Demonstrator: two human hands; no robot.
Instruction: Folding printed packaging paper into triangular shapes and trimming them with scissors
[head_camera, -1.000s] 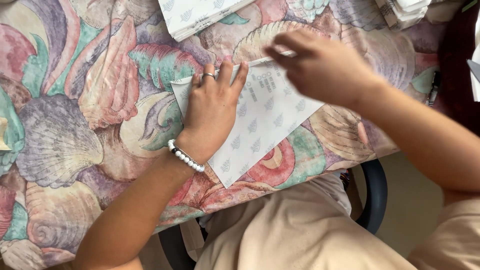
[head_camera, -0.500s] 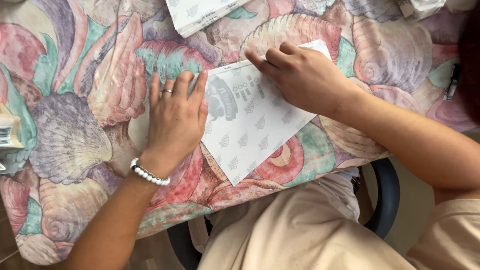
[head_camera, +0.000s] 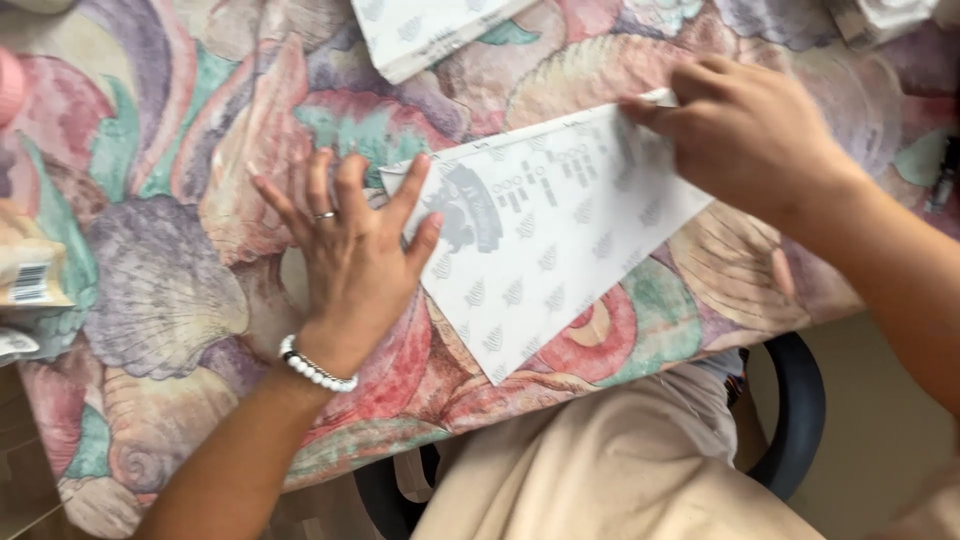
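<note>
Table (head_camera: 170, 290) under a shell-print cloth. White paper bag (head_camera: 545, 250) lies flat on it near the front edge, folded corner toward centre. Left hand (head_camera: 350, 265) spread open, fingers flat, pinning the bag's left end. Right hand (head_camera: 745, 135) curled, fingertips pinching the far corner. Judgement: keep the left palm pressing firmly so the fold creases straight.

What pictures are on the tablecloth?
Big seashells in pink, purple, green and cream cover the tablecloth, seen in the head view.
</note>
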